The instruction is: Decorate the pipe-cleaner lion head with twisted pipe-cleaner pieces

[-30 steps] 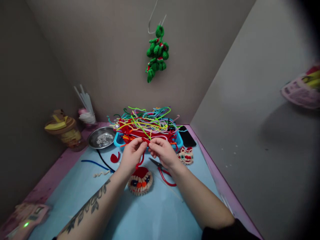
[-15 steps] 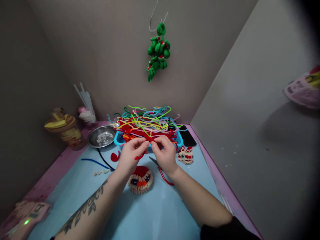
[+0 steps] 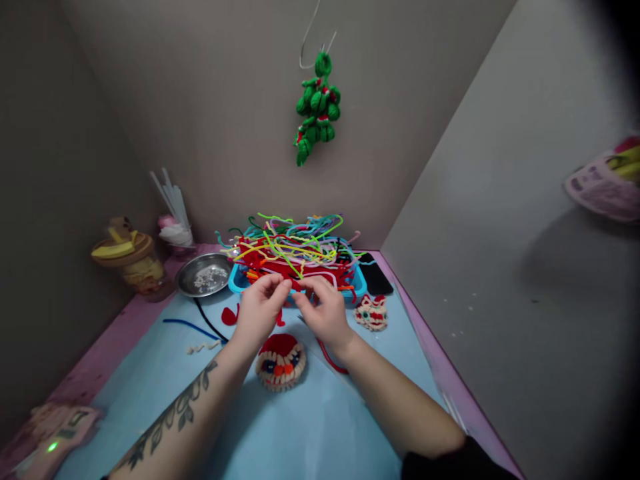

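Note:
My left hand [image 3: 261, 305] pinches a red pipe cleaner [image 3: 296, 285] in front of the blue basket, and a curled red end [image 3: 280, 319] hangs below its fingers. My right hand [image 3: 325, 312] has its fingertips on the same red strand, with the thumb a little lower; its grip is partly hidden. Beneath the hands lies a round lion-like face [image 3: 281, 363] of red, cream, blue and orange pipe cleaner. Red-handled scissors [image 3: 333, 360] lie partly under my right wrist. A small red coiled piece [image 3: 230, 315] rests left of my left hand.
Behind the hands, a blue basket [image 3: 234, 280] overflows with coloured pipe cleaners. A metal dish [image 3: 187, 277] with small white bits stands left; a black phone [image 3: 377, 275] and a second face [image 3: 371, 313] lie right. Blue [image 3: 187, 325] and black strands lie left. A green ornament [image 3: 317, 110] hangs above.
My right thumb has opened away from its fingers, and the hand has shifted slightly left. The red curled end now hangs lower, below my left fingers.

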The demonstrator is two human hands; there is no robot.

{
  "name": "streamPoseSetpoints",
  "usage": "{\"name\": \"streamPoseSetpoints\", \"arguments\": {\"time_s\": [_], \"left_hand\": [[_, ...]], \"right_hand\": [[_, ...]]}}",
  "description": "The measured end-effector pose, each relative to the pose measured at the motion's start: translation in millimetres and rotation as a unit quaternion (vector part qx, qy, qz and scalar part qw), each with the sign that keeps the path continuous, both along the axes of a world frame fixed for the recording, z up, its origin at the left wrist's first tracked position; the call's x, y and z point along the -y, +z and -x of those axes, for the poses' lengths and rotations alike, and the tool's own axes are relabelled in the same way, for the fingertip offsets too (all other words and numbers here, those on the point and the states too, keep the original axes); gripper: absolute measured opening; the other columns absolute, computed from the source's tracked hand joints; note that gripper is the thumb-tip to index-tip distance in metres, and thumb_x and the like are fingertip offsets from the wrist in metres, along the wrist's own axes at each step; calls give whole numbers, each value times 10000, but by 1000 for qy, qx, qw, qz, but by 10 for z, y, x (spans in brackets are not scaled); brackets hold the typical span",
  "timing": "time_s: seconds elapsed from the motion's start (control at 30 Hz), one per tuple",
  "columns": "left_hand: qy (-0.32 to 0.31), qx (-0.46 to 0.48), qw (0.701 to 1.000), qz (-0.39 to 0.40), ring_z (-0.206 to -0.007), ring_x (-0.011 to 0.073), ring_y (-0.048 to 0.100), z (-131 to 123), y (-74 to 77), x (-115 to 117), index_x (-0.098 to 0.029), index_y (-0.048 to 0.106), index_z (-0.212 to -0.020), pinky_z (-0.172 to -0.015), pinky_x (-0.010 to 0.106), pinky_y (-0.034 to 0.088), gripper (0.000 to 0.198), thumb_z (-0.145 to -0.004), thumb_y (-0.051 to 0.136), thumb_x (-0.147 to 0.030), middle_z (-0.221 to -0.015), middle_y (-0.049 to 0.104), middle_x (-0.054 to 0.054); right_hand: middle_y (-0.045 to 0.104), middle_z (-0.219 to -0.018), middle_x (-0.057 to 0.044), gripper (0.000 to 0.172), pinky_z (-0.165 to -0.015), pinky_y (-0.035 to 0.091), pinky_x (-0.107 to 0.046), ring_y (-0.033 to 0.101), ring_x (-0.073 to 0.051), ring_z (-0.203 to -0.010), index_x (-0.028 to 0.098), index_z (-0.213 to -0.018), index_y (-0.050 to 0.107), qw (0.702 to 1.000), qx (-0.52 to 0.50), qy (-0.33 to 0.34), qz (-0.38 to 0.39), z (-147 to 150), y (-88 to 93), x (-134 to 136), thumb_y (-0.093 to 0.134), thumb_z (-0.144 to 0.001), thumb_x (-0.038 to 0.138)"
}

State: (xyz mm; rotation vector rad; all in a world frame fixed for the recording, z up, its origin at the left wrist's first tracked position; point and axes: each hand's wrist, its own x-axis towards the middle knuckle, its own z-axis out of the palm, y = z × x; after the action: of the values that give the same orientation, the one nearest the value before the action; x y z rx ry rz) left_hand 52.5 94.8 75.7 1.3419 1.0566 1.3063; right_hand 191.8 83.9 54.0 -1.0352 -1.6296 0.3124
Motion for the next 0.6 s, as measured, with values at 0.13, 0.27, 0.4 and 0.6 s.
{"name": "streamPoseSetpoints", "arguments": {"time_s": [0.13,0.27,0.4,0.6], "left_hand": [[-38,-14,999,-16,-614,113,546,48,0,-27,-163,631,-758,-593,216,462,224,-769,654,-385,-692,614,-11],[-50,-25,998,-20,-632,125,570,65,11,-37,-164,658,-782,-611,227,467,203,-753,674,-364,-715,644,2],[-30,-24,999,-3,-580,113,551,59,45,-29,-154,666,-760,-568,219,453,201,-723,701,-349,-652,620,-7],[-27,15,999,27,-556,101,528,-1,43,24,-146,655,-745,-531,207,425,237,-692,732,-363,-621,601,-16]], "right_hand": [[588,-607,13,248,-454,381,-223,499,-104,-485,187,-798,606,943,-178,155,233,0,75,-42,562,-841,427],[542,-547,53,235,-404,285,-194,406,-71,-417,189,-736,566,888,-295,194,293,-18,82,-62,684,-731,392],[496,-559,63,207,-467,324,-199,406,-73,-481,185,-694,548,926,-287,135,204,-5,79,-46,691,-737,329],[556,-671,21,107,-588,420,-242,509,-116,-621,182,-735,593,985,-159,1,61,48,55,30,617,-807,257]]}}
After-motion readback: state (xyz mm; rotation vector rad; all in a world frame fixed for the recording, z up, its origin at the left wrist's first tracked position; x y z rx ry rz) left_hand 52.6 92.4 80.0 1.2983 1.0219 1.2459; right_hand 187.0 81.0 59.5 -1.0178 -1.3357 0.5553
